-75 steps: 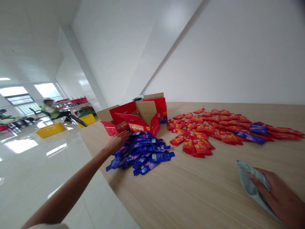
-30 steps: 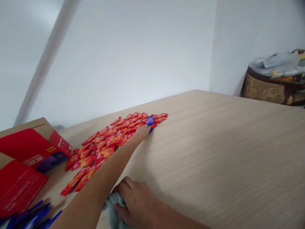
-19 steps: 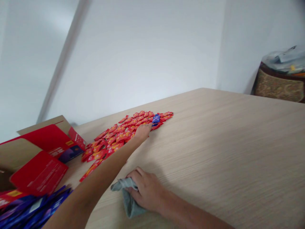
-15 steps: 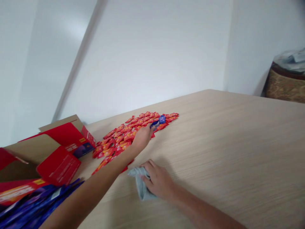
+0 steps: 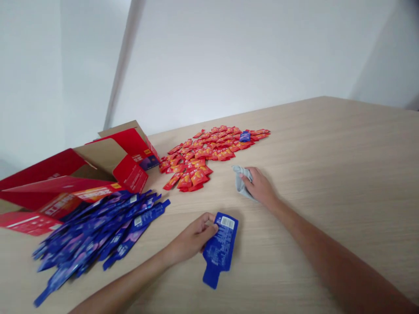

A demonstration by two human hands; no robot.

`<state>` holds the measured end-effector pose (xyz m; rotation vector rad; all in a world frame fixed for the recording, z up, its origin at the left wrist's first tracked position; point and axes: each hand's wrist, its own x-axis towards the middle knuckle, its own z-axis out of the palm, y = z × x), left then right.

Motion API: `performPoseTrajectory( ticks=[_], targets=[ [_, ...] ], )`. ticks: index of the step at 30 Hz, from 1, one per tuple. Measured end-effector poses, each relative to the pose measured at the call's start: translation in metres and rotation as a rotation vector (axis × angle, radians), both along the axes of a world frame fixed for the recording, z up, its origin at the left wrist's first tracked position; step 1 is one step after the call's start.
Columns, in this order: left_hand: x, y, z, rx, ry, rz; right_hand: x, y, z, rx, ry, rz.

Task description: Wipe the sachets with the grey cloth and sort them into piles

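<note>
My left hand [image 5: 191,237] pinches a blue sachet [image 5: 220,248] by its top edge, just above the wooden table [image 5: 327,174], to the right of the heap of blue sachets [image 5: 98,231]. My right hand [image 5: 260,186] lies on a crumpled grey cloth [image 5: 241,181] and presses it to the table, its fingers curled over the cloth. Just behind both hands spreads the heap of red sachets [image 5: 203,155], with one more blue sachet [image 5: 245,136] lying near its far end.
An opened red cardboard box [image 5: 81,174] with its flaps spread lies at the left, behind the blue heap. A white wall stands behind the table. Bare tabletop stretches to the right.
My left hand picked a blue sachet from the far end of the red heap and drew it back toward me. My right hand slid the cloth forward. My view swung left.
</note>
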<state>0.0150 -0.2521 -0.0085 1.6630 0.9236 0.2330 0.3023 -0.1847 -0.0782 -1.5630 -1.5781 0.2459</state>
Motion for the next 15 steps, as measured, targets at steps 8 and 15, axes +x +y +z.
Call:
performPoseTrajectory(
  ticks=[8,15],
  targets=[
    [-0.022,-0.015,-0.008,0.602,0.229,-0.068,0.006,0.000,0.000,0.006,-0.059,0.005],
    [-0.039,-0.076,0.004,1.167,0.393,-0.422,0.002,-0.009,0.004,0.020,-0.162,0.037]
  ],
)
